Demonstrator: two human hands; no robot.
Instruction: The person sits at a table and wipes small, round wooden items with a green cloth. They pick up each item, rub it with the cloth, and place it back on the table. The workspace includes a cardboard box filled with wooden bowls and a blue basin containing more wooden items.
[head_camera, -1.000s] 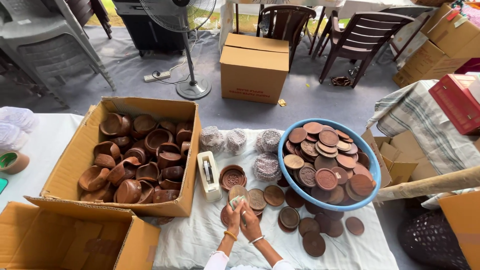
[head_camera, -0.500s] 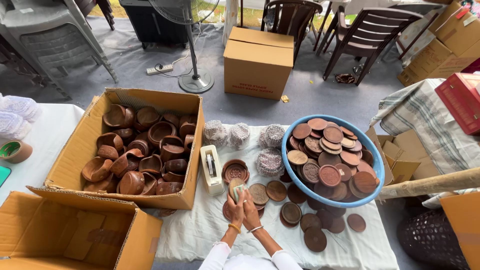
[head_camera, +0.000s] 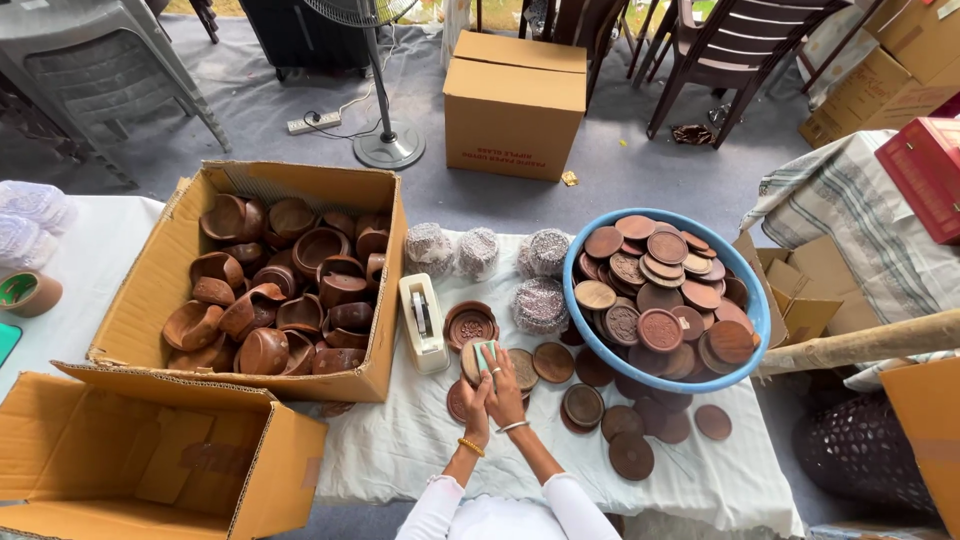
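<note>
Both hands gripped a wooden disc over a white-clothed table.
From left: a box of wooden bowls (head_camera: 270, 300), a tape dispenser (head_camera: 422, 322), then the left hand (head_camera: 474, 398) and right hand (head_camera: 507, 385) clasping the wooden disc (head_camera: 480, 360) and a green pad (head_camera: 486, 355); stiff, light, probably smooth, best pinched at its rim. A blue basin (head_camera: 757, 300) stood right.

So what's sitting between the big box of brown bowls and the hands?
In the head view, a white tape dispenser sits between the box of bowls and the hands, on the white cloth.
</note>
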